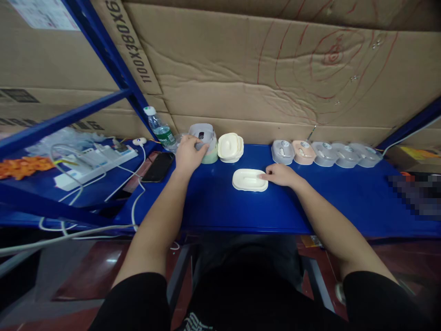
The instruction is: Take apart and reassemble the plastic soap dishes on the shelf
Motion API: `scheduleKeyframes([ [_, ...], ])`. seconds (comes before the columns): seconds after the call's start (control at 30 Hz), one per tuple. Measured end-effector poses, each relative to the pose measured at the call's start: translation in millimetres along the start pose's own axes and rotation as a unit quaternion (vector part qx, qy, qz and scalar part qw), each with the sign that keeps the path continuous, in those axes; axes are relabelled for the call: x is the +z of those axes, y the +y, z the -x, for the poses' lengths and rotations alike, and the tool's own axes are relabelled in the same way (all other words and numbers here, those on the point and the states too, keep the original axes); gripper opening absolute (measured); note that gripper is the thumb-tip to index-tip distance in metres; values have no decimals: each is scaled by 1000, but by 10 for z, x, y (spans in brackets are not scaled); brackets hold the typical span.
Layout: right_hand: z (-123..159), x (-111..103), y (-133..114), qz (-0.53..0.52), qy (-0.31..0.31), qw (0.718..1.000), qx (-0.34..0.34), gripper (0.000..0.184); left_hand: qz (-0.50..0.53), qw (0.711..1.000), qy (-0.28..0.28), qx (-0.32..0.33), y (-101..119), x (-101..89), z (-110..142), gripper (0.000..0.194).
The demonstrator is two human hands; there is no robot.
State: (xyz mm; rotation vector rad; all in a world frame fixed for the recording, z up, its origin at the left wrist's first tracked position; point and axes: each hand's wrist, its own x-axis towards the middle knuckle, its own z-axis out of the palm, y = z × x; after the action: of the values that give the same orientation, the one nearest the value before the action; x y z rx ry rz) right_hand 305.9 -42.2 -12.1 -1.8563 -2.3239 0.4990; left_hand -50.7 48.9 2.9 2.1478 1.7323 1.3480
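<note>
On the blue tabletop lies a shallow cream oval plastic lid (250, 179) with a raised bar in its middle. My right hand (279, 174) pinches its right end between thumb and curled fingers. My left hand (190, 155) is at the stack on the left, its thumb and fingers closed on the near left rim of a grey plastic housing (206, 129) with a dark opening. A pale green housing (211, 158) sits beneath the grey one. Just right of that stand several stacked cream plastic pieces (230, 147). Part of the left fingertips' contact is hidden.
At the back right stands a row of finished-looking grey boxes (324, 153) and a peach box (303, 152). A water bottle (160, 130), a black phone (158, 167) and a power strip (96, 166) with cables are left. Cardboard (223, 69) backs the table.
</note>
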Motion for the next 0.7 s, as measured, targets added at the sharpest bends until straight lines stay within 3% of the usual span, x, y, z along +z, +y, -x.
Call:
scheduleKeyframes([
  [0.27, 6, 9, 2, -6, 6, 1000, -4, 48, 70, 987, 145, 26, 20, -28, -22, 19],
  [0.33, 19, 1, -20, -9, 44, 999, -2, 47, 112, 976, 182, 33, 63, -45, -12, 22],
  [0.4, 43, -18, -55, -28, 122, 992, 4, 44, 174, 965, 192, 34, 140, -42, 12, 29],
  [0.47, 74, -44, -95, -67, 212, 975, -1, 39, 258, 954, 152, 22, 246, -15, 59, 35],
  [0.57, 117, -76, -139, -134, 304, 942, -41, 41, 372, 928, -11, -13, 442, 51, 189, 41],
  [0.7, 130, -77, -144, -196, 309, 926, -92, 54, 433, 867, -241, -55, 687, 146, 399, 46],
])
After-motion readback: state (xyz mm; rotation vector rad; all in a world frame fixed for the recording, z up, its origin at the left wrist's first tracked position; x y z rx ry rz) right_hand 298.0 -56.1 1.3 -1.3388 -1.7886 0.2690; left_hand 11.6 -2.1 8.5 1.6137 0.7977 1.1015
